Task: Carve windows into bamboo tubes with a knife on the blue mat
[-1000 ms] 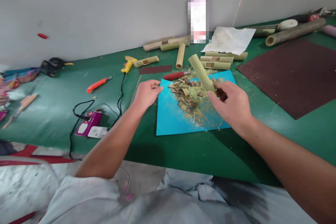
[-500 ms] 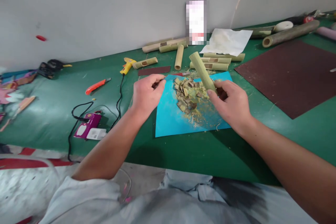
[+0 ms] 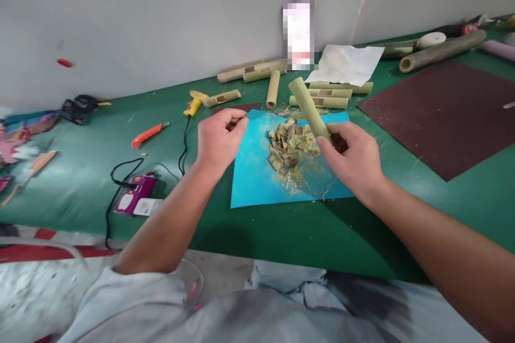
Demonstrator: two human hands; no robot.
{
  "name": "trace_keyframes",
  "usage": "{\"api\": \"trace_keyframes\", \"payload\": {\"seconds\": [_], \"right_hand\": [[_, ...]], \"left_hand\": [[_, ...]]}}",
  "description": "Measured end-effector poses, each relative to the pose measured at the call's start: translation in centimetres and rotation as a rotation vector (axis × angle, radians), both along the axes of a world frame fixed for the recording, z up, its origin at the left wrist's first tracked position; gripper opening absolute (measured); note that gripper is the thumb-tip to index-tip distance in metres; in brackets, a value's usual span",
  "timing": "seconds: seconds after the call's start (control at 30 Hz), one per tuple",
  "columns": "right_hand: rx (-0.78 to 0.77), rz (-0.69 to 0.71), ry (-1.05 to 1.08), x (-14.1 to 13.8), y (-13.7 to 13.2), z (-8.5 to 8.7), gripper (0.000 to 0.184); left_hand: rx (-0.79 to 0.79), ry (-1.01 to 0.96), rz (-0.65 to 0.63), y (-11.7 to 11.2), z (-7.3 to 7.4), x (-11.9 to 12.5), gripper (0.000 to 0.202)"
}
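Note:
My right hand (image 3: 354,163) is closed round the lower end of a green bamboo tube (image 3: 308,107), which slants up and away over a pile of bamboo chips (image 3: 287,150). The chips lie on a blue sheet (image 3: 257,182) on the green table. My left hand (image 3: 217,139) is closed in a pinch on the sheet's far left corner, which is raised off the table.
Several cut bamboo pieces (image 3: 325,101) lie behind the sheet near the wall, with white paper (image 3: 346,64). A yellow glue gun (image 3: 195,102), an orange cutter (image 3: 148,133) and a purple device with cable (image 3: 134,198) lie left. A dark brown mat (image 3: 442,112) covers the right.
My left hand closed on the blue sheet's far left corner and lifted it; the sheet shifted and now hides the red-handled knife behind it. The right hand keeps the tube steady.

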State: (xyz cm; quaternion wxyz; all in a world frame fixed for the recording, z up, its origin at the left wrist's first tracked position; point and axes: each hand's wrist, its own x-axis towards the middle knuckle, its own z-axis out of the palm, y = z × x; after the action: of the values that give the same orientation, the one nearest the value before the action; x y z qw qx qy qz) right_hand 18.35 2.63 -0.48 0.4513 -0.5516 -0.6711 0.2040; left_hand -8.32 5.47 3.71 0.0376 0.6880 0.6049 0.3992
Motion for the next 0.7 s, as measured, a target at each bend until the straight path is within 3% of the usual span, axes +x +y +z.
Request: {"api": "trace_keyframes", "payload": {"seconds": [0.13, 0.23, 0.33, 0.4, 0.47, 0.57, 0.7], "right_hand": [[0.001, -0.006, -0.004, 0.0, 0.0, 0.0, 0.02], [0.007, -0.013, -0.01, 0.0, 0.0, -0.1, 0.017], [0.017, -0.006, -0.015, 0.0, 0.1, -0.3, 0.016], [0.015, -0.005, -0.016, 0.1, 0.1, -0.3, 0.016], [0.009, -0.009, -0.02, 0.2, 0.2, -0.3, 0.015], [0.0, -0.014, -0.024, 0.3, 0.2, -0.3, 0.014], [0.003, -0.015, -0.019, 0.4, 0.3, -0.4, 0.015]], "left_hand": [[-0.188, -0.017, 0.06, 1.2, -1.1, -1.6, 0.017], [-0.32, 0.1, 0.091, 1.0, -1.9, -2.6, 0.027], [-0.169, 0.341, 0.054, -0.7, -2.2, -2.4, 0.038], [0.003, 0.452, -0.058, -2.6, -2.1, -1.5, 0.035], [0.08, 0.492, -0.261, -4.6, -1.9, -0.2, 0.024], [-0.017, 0.54, -0.59, -7.2, -1.9, 1.9, 0.02], [-0.123, 0.693, -0.737, -8.6, -2.8, 3.8, 0.022]]}}
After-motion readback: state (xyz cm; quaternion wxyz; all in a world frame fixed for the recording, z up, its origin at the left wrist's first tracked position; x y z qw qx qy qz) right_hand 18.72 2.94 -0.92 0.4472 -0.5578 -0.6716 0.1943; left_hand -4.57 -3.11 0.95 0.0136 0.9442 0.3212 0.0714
